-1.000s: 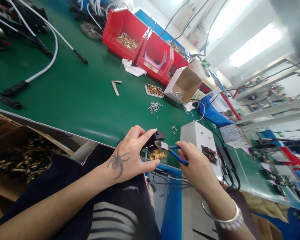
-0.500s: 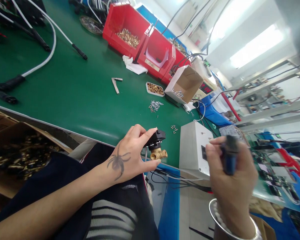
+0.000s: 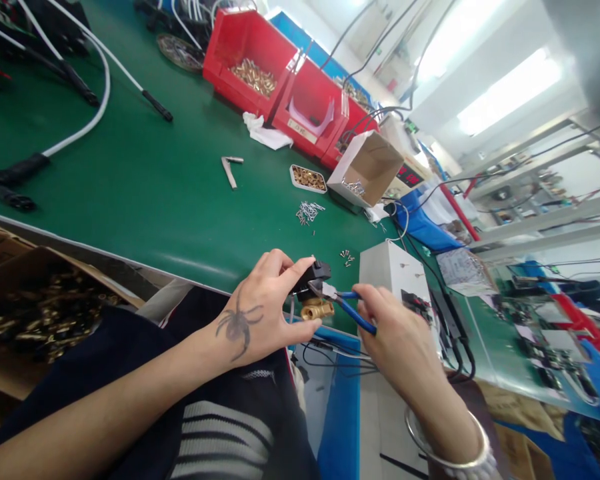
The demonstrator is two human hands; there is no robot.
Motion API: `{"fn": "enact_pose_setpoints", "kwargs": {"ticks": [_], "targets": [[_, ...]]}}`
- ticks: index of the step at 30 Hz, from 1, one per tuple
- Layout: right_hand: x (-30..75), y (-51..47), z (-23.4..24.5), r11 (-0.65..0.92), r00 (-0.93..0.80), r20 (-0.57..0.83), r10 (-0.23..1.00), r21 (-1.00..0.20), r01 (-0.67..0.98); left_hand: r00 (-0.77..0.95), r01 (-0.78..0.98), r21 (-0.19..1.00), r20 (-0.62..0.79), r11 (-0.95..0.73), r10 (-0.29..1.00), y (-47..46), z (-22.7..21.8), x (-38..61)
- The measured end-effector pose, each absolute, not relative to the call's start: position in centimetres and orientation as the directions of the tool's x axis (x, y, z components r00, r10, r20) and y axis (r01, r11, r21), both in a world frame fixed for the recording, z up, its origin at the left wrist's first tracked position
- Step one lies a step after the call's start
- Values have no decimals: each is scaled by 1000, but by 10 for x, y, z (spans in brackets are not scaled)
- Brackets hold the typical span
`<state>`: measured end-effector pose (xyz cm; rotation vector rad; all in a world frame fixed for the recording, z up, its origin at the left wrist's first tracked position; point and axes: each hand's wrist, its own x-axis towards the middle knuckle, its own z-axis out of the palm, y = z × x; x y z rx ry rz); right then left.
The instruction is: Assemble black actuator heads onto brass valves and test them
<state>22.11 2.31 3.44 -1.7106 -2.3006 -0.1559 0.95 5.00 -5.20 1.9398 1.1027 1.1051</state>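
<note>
My left hand [image 3: 263, 310] grips a brass valve [image 3: 318, 311] with a black plastic head, near the front edge of the green bench. The thumb is at the brass body and the fingers lie over the head. In my right hand [image 3: 403, 343] is a pair of pliers [image 3: 356, 317] with blue handles. Its jaws reach the joint between the black head and the brass body; what exactly they bite on is too small to tell. Several small screws [image 3: 347, 257] and a heap of metal pins [image 3: 308, 213] lie beyond the valve.
A grey-white box [image 3: 386, 267] stands just right of the valve. Farther back are a small tray of brass parts [image 3: 307, 179], an open cardboard box [image 3: 375, 163] and red bins [image 3: 245, 57]. An angled metal piece [image 3: 229, 172] and white cables [image 3: 87, 127] lie to the left.
My right hand has swung left from beyond the grey-white box, bringing the tool, blurred before and now plainly pliers, to the valve. My left hand has stayed put with the valve.
</note>
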Motion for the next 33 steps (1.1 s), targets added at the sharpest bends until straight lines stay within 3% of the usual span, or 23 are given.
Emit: {"fn": "enact_pose_setpoints", "kwargs": {"ticks": [2,5,7,11,12,15,17,18,21,22,24,26,27,29,31,32,33], "targets": [[220,23,36,322,-304,199,932,-64,945,298,353,829,341,-435,892,50,-52,9],[220,22,38,184,-59,499,864,-205,961,283,348,832,345,-431,895,49,-51,9],[221,22,37,159,-8,547,837,-229,960,284,345,831,350,-436,892,49,-51,8],[223,25,38,297,-287,150,946,-54,953,301,359,829,332,-429,894,48,-50,9],[223,25,40,289,-279,153,948,-51,956,300,360,830,330,-426,895,48,-50,9],[222,22,47,135,-26,488,872,-189,973,287,352,831,341,-430,895,49,-51,10],[221,21,47,105,62,603,796,-238,966,278,349,830,351,-434,894,49,-51,11],[220,21,46,131,6,562,827,-202,971,280,350,830,351,-435,894,49,-51,11],[222,24,42,286,-273,175,946,-53,957,289,354,830,341,-431,895,50,-50,10],[222,25,43,294,-288,120,950,-44,955,287,353,832,339,-428,896,50,-51,10],[223,24,44,204,-173,277,945,-89,975,275,347,834,346,-428,897,50,-52,10],[222,23,45,98,22,519,854,-203,974,263,343,834,357,-433,896,50,-53,11],[221,23,44,93,55,561,826,-234,968,260,342,833,361,-435,896,49,-53,11],[218,23,42,173,-80,444,892,-173,970,265,345,826,371,-447,890,49,-54,12],[216,24,41,308,-294,185,938,-53,950,285,353,811,382,-466,879,48,-53,13],[216,23,43,339,-333,128,934,-21,941,294,358,804,386,-475,875,47,-53,13],[216,22,45,320,-314,167,935,-12,947,297,360,801,387,-478,873,47,-53,13]]}}
